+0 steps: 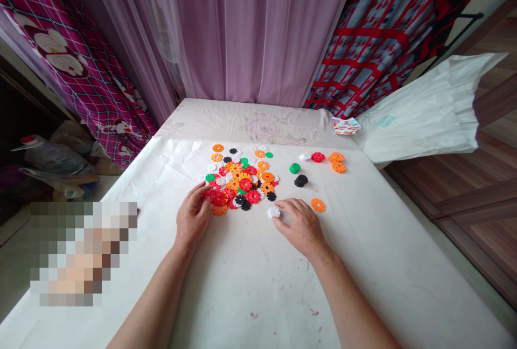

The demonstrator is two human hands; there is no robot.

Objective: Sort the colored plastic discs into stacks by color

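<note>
My right hand (301, 225) is closed on a small white notched plastic disc (274, 212), pinched between thumb and fingers just above the table. Whether more white discs sit under it I cannot tell. My left hand (193, 214) rests at the left edge of a loose pile of flower-shaped discs. Its thumb and fingers are apart, the tips at the red discs (218, 196). The pile mixes red, orange discs (233, 168), white, black discs (239, 200) and green ones, many overlapping.
Right of the pile stand small groups by colour: green discs (294, 168), black discs (301, 180), a white one (305, 156), red discs (318, 157) and orange discs (338, 162). One orange disc (318, 205) lies nearer. A white bag (428, 112) hangs over the table's right edge.
</note>
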